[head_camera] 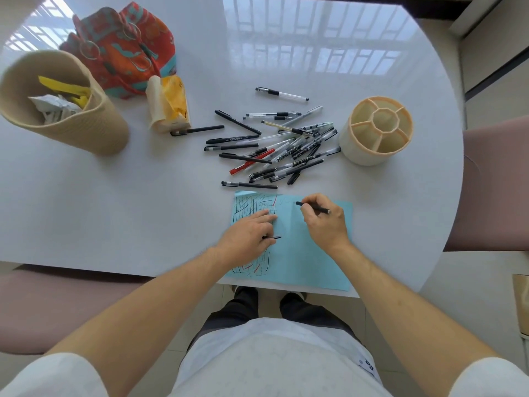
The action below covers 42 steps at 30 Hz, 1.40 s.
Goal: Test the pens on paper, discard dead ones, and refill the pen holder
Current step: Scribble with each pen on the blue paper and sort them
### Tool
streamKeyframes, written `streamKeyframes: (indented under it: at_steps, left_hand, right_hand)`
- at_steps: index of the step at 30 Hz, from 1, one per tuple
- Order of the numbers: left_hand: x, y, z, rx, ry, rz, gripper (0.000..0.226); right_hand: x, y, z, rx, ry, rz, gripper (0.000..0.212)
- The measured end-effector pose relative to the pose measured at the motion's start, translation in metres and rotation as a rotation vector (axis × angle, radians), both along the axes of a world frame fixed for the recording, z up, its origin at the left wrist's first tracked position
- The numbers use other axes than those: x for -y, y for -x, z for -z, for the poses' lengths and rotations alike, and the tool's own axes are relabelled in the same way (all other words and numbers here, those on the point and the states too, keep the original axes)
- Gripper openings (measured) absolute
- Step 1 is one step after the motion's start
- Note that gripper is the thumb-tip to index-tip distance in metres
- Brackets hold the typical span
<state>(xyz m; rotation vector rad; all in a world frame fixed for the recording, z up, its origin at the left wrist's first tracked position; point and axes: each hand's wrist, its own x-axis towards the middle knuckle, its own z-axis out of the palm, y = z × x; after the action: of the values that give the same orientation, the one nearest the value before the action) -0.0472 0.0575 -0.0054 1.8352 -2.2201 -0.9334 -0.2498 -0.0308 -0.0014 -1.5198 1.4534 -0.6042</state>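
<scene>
Currently my right hand (325, 222) grips a pen (313, 208), left hand (247, 237) pinning paper (315, 262); holder (378, 130) remains unfilled.

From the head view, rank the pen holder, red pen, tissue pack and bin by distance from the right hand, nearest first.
From the right hand:
1. Red pen, ahead-left in the pile.
2. Pen holder, ahead-right.
3. Tissue pack, far left.
4. Bin, farthest left.
</scene>
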Motion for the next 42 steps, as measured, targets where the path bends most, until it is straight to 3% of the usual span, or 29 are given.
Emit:
streamKeyframes:
  at_steps: [5, 10, 16, 20, 24, 28, 32, 35, 42]
  left_hand:
    - [0.001, 0.001, -0.002, 0.0, 0.008, -0.001, 0.017]
    - [0.001, 0.001, -0.003, -0.003, -0.012, -0.013, 0.014]
    - [-0.001, 0.001, -0.001, -0.011, 0.003, -0.019, 0.016]
    - [0.0, 0.001, -0.002, -0.006, 0.0, -0.021, 0.016]
    - [-0.001, 0.001, -0.001, -0.001, 0.01, -0.024, 0.016]
    - [0.0, 0.001, -0.004, -0.021, -0.027, -0.032, 0.014]
    - [0.0, -0.002, -0.011, -0.087, -0.029, -0.131, 0.01]
    - [-0.003, -0.007, -0.017, -0.123, 0.047, -0.211, 0.009]
    - [-0.005, -0.017, -0.029, -0.152, 0.001, -0.285, 0.007]
  right_hand:
    - [-0.009, -0.014, 0.002, 0.015, 0.005, -0.215, 0.012]
    - [-0.004, -0.007, 0.001, -0.093, 0.082, -0.024, 0.01]
    - [-0.019, -0.014, 0.0, -0.039, 0.084, -0.216, 0.009]
    - [-0.014, -0.007, 0.0, -0.085, 0.125, -0.048, 0.009]
    - [-0.018, -0.011, -0.003, -0.06, 0.106, -0.156, 0.01]
    - [-0.012, -0.004, -0.006, -0.085, 0.084, 0.001, 0.011]
    - [-0.011, -0.003, -0.026, 0.212, -0.161, 0.16, 0.011]
    - [-0.016, 0.001, -0.043, 0.424, -0.309, 0.166, 0.007]
    - [-0.021, -0.002, -0.054, 0.395, -0.404, 0.065, 0.009]
